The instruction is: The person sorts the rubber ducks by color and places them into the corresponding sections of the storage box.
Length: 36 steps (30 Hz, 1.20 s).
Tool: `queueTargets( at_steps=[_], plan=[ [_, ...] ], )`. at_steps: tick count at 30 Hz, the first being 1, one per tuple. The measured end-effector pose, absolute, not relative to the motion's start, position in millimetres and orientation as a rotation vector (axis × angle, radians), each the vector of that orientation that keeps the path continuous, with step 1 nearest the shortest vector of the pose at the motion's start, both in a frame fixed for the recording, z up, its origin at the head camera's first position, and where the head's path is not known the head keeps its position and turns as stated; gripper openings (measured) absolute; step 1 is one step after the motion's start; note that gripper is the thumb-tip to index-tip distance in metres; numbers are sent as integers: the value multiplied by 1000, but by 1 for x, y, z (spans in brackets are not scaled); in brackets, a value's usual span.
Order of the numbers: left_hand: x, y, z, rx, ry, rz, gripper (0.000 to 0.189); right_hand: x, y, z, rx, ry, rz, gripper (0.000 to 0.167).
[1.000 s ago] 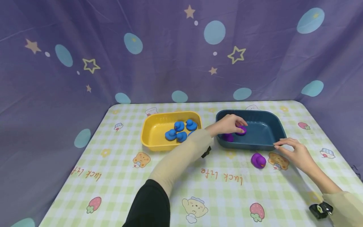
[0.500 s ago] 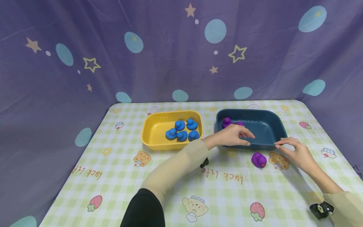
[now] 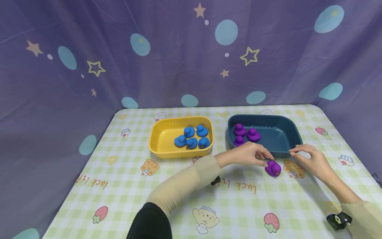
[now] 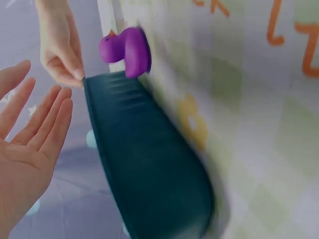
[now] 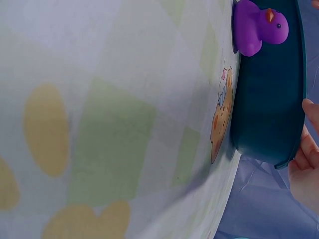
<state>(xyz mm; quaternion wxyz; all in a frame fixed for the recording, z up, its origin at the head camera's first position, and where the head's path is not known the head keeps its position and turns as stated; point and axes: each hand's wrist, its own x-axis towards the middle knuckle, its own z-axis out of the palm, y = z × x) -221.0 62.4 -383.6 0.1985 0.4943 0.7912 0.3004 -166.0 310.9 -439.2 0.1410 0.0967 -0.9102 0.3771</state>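
Note:
A purple rubber duck point(image 3: 273, 168) sits on the cloth in front of the dark teal tray point(image 3: 277, 154). My left hand point(image 3: 249, 154) hovers just to its left with fingers spread; in the left wrist view the hand point(image 4: 30, 139) holds nothing. At the tray's near right corner, my right hand point(image 3: 313, 161) pinches the rim between thumb and fingers, and the right wrist view shows these fingers point(image 5: 308, 154) on the rim. Three purple ducks lie at the left end inside the tray, one of them point(image 3: 253, 135) nearest the middle.
Left of the teal tray stands a yellow tray point(image 3: 161, 155) with several blue rubber ducks point(image 3: 191, 143) in its right part. A checked cloth point(image 3: 134, 202) covers the table. Behind the table hangs a purple curtain point(image 3: 167, 76).
My left hand has let go of a purple duck inside the teal tray, then come out over the near rim toward the duck on the cloth. My right hand has stayed on the rim.

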Motion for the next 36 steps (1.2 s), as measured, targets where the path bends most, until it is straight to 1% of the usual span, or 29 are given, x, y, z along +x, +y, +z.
queueTargets(
  at_steps=[10, 15, 19, 25, 36],
  plan=[
    [-212, 78, -397, 1408, 2205, 748, 30, -166, 311, -439, 275, -2628, 1072, 14],
    [-210, 85, -401, 1462, 2243, 670, 32, -166, 311, -439, 281, -2623, 1071, 13],
    [-210, 91, -406, 1517, 2279, 612, 34, -166, 311, -438, 282, -2621, 1092, 13],
    [-210, 96, -413, 1529, 2319, 542, 37, -167, 311, -438, 287, -2625, 1096, 14],
    [-213, 104, -421, 1537, 2318, 503, 34, -166, 311, -438, 293, -2625, 1113, 14]
  ],
)
